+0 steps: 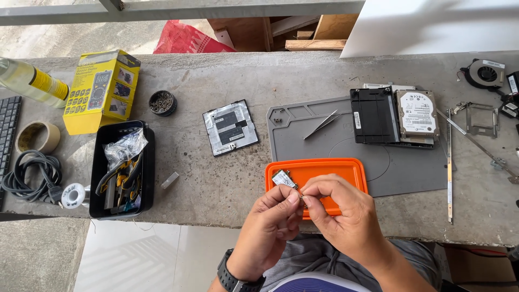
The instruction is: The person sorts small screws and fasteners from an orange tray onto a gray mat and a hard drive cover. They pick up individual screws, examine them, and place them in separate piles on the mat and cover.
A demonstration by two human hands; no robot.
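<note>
Both hands pinch 1 small part above the tray.
Left hand (270, 216) and right hand (338, 208) grip a small green circuit card (284, 179) over the shallow orange plastic tray (330, 168); a loosened pinch could drop it off the grey concrete desk (216, 162).

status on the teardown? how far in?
Done: black square cover panel, hard drive and cooling fan lie loose on the concrete bench. In hand: both hands, left hand and right hand, pinch a small circuit card over the orange tray. What's left isn't visible.
</note>
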